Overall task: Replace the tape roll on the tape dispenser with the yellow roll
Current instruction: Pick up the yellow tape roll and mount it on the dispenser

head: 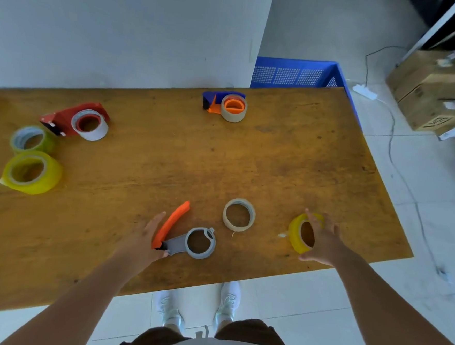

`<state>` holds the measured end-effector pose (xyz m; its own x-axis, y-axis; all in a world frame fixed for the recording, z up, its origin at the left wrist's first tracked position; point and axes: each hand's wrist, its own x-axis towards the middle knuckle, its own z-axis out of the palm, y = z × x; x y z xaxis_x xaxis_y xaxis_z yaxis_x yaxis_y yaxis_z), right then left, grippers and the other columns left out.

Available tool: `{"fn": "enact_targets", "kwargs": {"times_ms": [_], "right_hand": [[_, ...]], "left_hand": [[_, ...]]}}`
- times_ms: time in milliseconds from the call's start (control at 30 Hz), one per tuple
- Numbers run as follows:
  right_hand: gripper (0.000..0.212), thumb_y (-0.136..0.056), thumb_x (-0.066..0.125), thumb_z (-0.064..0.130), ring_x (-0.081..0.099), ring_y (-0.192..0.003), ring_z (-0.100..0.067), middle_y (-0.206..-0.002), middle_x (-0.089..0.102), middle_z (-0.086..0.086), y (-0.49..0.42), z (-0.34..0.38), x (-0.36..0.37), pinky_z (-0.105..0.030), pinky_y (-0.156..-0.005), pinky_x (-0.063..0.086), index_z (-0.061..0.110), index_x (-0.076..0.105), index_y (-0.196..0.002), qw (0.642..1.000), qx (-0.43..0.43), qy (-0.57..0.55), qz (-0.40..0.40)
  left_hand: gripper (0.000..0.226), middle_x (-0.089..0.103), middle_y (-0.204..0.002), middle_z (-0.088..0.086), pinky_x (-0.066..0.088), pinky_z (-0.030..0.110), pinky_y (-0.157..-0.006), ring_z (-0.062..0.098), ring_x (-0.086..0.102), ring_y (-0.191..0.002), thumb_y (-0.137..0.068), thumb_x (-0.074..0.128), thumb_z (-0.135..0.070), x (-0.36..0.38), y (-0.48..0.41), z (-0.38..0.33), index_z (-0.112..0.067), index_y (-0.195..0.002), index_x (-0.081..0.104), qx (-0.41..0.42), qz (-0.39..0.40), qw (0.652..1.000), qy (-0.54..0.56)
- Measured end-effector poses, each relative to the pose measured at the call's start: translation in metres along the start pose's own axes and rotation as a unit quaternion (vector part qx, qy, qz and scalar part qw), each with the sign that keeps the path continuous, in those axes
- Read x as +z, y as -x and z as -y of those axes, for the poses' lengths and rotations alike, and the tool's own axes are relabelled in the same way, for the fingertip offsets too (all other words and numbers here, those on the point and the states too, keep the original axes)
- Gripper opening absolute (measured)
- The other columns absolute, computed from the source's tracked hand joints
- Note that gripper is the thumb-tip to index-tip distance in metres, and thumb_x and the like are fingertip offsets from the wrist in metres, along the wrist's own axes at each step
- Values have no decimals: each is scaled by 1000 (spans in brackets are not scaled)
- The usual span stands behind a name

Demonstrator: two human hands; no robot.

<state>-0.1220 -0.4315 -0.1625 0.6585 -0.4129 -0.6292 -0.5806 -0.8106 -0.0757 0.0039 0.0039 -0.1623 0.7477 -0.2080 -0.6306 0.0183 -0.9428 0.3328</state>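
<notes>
Hands of the person work near the front edge of the tabletop (276,154). The left hand (142,240) holds the tape dispenser (184,238) at its orange handle; the grey ring is bare. The right hand (321,238) grips the yellow roll (296,235), standing on edge by the front right corner. A beige roll (239,215) lies flat between them.

right side of the yellow roll (298,235) is covered by the right hand (321,239). butt of the orange handle (171,225) is hidden under the left hand (142,240). counter (248,160) is cut off at the left edge. cardboard boxes (436,90) are clipped at the right edge, print too blurred to be read. both arms are cut off at the bottom.
</notes>
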Motion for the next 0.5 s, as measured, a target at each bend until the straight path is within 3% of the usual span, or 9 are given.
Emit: {"fn": "enact_targets", "kwargs": {"times_ms": [133,267,367,500], "right_hand": [[127,-60,88,43,28,-130,-47,-155,3,-13,9,9,4,-47,-94,44,49,-5,-148,999,8,-3,-53],[127,-58,86,49,23,-135,-44,-155,7,-17,40,39,0,-47,-102,36,45,-2,-149,994,-55,-44,-88],[126,-59,86,48,18,-139,-39,-157,2,-6,75,86,-6,-46,-101,41,53,-5,-146,983,-146,-80,-82],[123,-60,85,49,24,-139,-32,-158,2,0,97,151,-2,-43,-100,45,58,-5,-143,963,-243,-107,-50]], "left_hand": [[100,29,-154,2,49,44,-95,30,48,-125,-75,77,-36,-1,5,-3,-47,-146,7,9,-7,1000,6],[90,32,-154,-2,51,40,-93,26,52,-121,-81,69,-44,-3,11,0,-45,-147,8,28,-12,999,-26],[84,31,-154,-4,52,38,-92,24,54,-119,-86,64,-41,-7,14,2,-45,-148,8,44,-10,999,-30],[75,44,-146,-5,51,37,-93,20,56,-115,-88,64,-34,-12,14,4,-49,-145,17,74,-3,997,-21]]}}
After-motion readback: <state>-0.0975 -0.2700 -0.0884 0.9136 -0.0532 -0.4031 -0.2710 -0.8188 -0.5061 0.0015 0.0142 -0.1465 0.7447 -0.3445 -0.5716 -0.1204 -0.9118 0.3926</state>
